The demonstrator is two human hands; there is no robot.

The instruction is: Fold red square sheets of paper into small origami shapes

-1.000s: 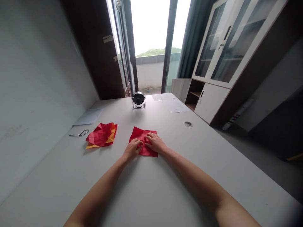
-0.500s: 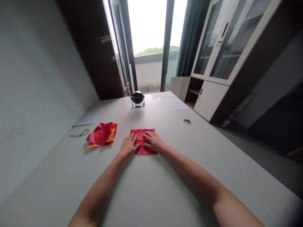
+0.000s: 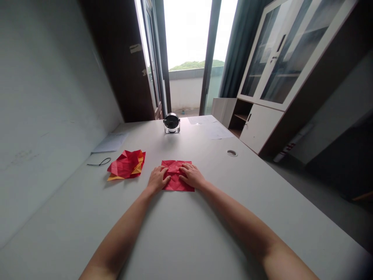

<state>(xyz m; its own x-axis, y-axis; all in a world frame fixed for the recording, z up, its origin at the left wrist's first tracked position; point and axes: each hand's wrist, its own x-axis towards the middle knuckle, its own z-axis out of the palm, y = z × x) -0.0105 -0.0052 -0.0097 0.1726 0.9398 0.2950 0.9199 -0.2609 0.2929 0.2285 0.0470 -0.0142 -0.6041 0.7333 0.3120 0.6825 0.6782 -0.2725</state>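
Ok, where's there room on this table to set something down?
Between the red sheet and the round black device is a free patch; another is bare table between the right forearm and the round hole. It's crowded at left, where red and orange paper, a black loop and white paper cluster, and on the sheet, under the left hand and right hand.

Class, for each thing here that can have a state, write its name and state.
Red sheet: spread out, creased
Left hand: open, resting on the sheet
Right hand: open, resting on the sheet
Red and orange papers: piled, rumpled
Black cord: looped at one end
Round black device: upright; on or off unclear
Glass cabinet doors: shut
Lower left cupboard door: open
Lower right cupboard door: shut
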